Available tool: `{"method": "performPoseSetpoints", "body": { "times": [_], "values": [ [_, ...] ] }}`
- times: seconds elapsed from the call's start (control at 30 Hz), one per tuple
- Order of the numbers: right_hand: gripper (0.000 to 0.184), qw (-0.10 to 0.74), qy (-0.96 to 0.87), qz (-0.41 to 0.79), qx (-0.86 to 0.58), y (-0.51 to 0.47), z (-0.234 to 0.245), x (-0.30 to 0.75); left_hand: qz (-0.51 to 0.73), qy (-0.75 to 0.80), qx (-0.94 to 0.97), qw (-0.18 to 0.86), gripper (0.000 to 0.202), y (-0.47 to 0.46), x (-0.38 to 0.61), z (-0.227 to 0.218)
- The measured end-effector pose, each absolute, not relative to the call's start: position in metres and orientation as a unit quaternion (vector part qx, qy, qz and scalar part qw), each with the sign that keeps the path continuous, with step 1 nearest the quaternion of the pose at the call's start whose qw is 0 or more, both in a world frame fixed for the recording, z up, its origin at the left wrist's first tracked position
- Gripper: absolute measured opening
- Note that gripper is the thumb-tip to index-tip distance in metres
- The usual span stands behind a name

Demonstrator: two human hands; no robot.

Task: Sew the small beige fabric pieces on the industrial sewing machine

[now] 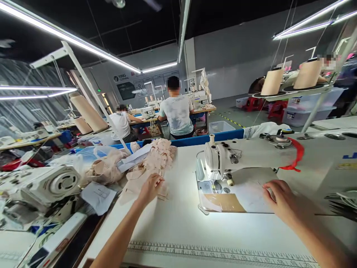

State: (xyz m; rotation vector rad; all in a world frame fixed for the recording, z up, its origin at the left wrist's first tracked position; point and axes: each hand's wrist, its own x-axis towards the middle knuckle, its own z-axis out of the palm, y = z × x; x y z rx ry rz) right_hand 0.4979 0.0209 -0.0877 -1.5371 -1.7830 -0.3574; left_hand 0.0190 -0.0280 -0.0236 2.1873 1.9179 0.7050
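head | left hand [150, 187] pinching fabric pieces [152, 162] at pile's near edge | right hand [279, 196] loosely curled, empty, on sewing machine [223, 163] bed

two seated workers [177, 111], thread cones [272, 82], red ribbon [296, 156], printed ruler [217, 254], storage bins [302, 111]

Beige fabric pieces [152, 165] (heaped) on table

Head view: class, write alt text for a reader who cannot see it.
A person's left hand reaches into a pile of beige fabric pieces on a white sewing table, while the right hand rests beside the sewing machine. Two seated workers face away behind.
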Motion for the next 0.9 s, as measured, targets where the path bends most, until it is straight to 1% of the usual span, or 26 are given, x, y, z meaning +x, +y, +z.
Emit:
{"method": "performPoseSetpoints", "body": {
  "times": [0.1,0.2,0.23,0.3,0.4,0.47,0.53,0.6,0.7,0.8,0.9],
  "values": [
    [0.039,0.370,-0.703,-0.144,-0.591,0.020,-0.087,0.492,0.196,0.632,0.747,0.071,0.012,-0.009,-0.002,-0.016],
    [0.031,0.367,-0.705,-0.141,-0.590,0.022,-0.084,0.492,0.175,0.626,0.756,0.075,0.004,0.007,-0.004,-0.016],
    [0.029,0.365,-0.706,-0.140,-0.590,0.022,-0.083,0.494,0.172,0.625,0.758,0.075,0.005,0.011,-0.003,-0.016],
    [0.027,0.358,-0.709,-0.127,-0.594,0.019,-0.077,0.494,0.175,0.618,0.763,0.075,0.014,0.016,0.000,-0.015],
    [0.026,0.327,-0.747,-0.035,-0.578,-0.003,-0.062,0.480,0.209,0.597,0.772,0.071,0.017,0.017,0.002,-0.011],
    [0.029,0.284,-0.798,0.058,-0.529,-0.031,-0.054,0.457,0.248,0.576,0.776,0.068,0.018,0.014,0.004,-0.009],
    [0.032,0.233,-0.841,0.101,-0.478,-0.062,-0.049,0.428,0.288,0.551,0.778,0.091,0.024,0.009,0.008,-0.008],
    [0.031,0.206,-0.869,0.047,-0.447,-0.086,-0.048,0.400,0.301,0.531,0.775,0.164,0.029,0.003,0.017,-0.006],
    [0.028,0.198,-0.874,-0.032,-0.443,-0.096,-0.050,0.374,0.235,0.514,0.774,0.285,0.031,-0.005,0.041,0.001],
    [0.021,0.184,-0.879,-0.060,-0.436,-0.081,-0.049,0.367,0.150,0.490,0.791,0.334,0.026,-0.012,0.076,0.012],
    [0.014,0.161,-0.893,-0.078,-0.413,-0.060,-0.046,0.369,0.122,0.465,0.795,0.370,0.024,-0.013,0.113,0.017]
  ]
}}
